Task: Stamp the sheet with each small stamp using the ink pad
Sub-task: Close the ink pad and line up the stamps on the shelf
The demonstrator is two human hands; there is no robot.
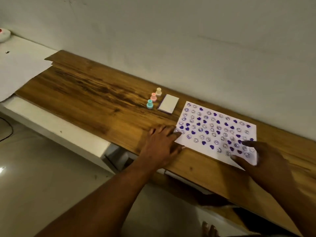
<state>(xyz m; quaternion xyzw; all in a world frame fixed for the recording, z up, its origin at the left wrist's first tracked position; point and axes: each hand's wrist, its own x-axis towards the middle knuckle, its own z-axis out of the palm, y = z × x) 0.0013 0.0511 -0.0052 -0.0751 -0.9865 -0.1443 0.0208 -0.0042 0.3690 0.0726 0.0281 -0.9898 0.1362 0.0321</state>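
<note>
A white sheet (pixel 213 127) lies on the wooden board, covered with many purple smiley and heart prints. My left hand (pixel 162 142) rests flat, fingers spread, its fingertips on the sheet's near left corner. My right hand (pixel 256 156) lies over the sheet's near right corner, thumb and fingers apart against the paper. Three small stamps stand upright in a row to the left of the sheet: a blue one (pixel 149 104), a pink one (pixel 153 97) and a cream one (pixel 158 91). The closed white ink pad (pixel 168 106) lies between the stamps and the sheet.
The wooden board (pixel 89 93) runs along a pale wall (pixel 188 40) and overhangs a white bench (pixel 51 127). White paper (pixel 20 69) lies at the far left, with a white object with a red top (pixel 3 34) beyond. Toes (pixel 209 228) show on the floor below.
</note>
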